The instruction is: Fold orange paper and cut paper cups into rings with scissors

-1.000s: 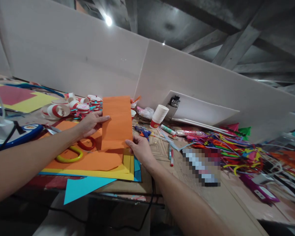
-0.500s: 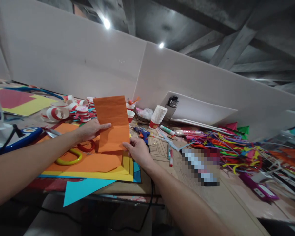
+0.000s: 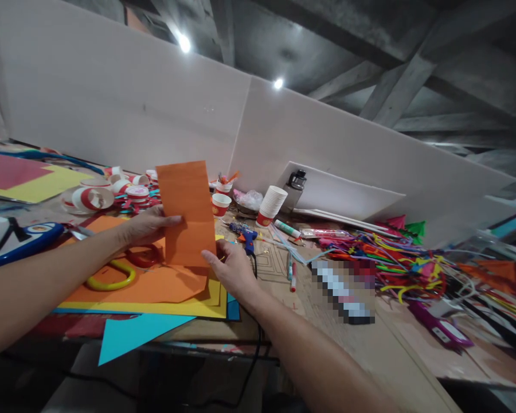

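Note:
A strip of orange paper (image 3: 187, 195) stands upright in front of me, held between both hands. My left hand (image 3: 148, 223) pinches its left edge, thumb on the near face and fingers behind. Lower down on the right edge, my right hand (image 3: 234, 269) grips it the same way. Beneath the strip lies a larger orange sheet (image 3: 172, 285) on top of a yellow sheet (image 3: 206, 308). Scissors with a yellow handle (image 3: 112, 281) and a red handle (image 3: 141, 258) rest on the sheets, partly hidden by my left forearm.
Behind the strip stand a stack of paper cups (image 3: 272, 206) and a dark bottle (image 3: 294, 192). A blue glue gun (image 3: 247, 236) lies right of my hands, near markers (image 3: 292, 275). Colourful pipe cleaners (image 3: 395, 261) pile up at right. A turquoise sheet (image 3: 133, 338) overhangs the front edge.
The view has turned a little, so everything sits farther left. The orange strip looks straighter and flatter than before, with both hands still on it.

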The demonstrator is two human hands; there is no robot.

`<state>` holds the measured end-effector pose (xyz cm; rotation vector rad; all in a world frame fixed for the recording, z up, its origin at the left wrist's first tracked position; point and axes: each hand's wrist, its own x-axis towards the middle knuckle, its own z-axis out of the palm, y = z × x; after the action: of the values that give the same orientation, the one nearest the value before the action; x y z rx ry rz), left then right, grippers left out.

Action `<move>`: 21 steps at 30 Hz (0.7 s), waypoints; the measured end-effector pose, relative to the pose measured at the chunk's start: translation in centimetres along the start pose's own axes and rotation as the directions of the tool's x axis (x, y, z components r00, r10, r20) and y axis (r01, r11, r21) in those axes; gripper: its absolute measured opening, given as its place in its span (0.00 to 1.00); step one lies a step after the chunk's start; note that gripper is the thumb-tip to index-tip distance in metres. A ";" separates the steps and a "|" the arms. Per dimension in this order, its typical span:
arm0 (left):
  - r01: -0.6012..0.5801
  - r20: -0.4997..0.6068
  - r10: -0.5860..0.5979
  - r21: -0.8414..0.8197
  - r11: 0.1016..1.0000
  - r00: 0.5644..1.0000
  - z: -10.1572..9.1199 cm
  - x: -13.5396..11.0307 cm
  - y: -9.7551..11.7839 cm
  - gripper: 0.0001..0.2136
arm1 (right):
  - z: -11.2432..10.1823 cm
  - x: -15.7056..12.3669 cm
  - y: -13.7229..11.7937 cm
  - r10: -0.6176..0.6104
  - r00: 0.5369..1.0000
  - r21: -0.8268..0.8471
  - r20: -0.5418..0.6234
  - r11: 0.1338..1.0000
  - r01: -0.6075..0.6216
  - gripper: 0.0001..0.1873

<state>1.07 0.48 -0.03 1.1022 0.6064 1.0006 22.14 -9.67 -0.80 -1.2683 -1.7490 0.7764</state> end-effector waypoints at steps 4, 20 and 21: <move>0.009 0.017 -0.009 0.009 1.000 1.000 0.2 0.1 -0.2 0.22 | 0.0 0.0 0.1 -0.060 0.998 0.049 -0.026 0.997 0.061 0.13; 0.007 -0.006 -0.007 0.031 1.000 1.000 -0.1 0.5 -0.1 0.21 | -0.3 0.2 0.2 -0.079 0.992 -0.012 -0.102 0.997 0.079 0.11; 0.001 -0.012 0.000 0.030 1.000 1.000 0.0 0.5 -0.1 0.20 | -0.3 0.2 0.2 -0.078 0.991 -0.009 -0.105 0.997 0.078 0.11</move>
<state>1.32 0.89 -0.13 1.1232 0.6330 1.0011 22.43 -9.40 -0.79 -1.2144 -1.7051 0.6494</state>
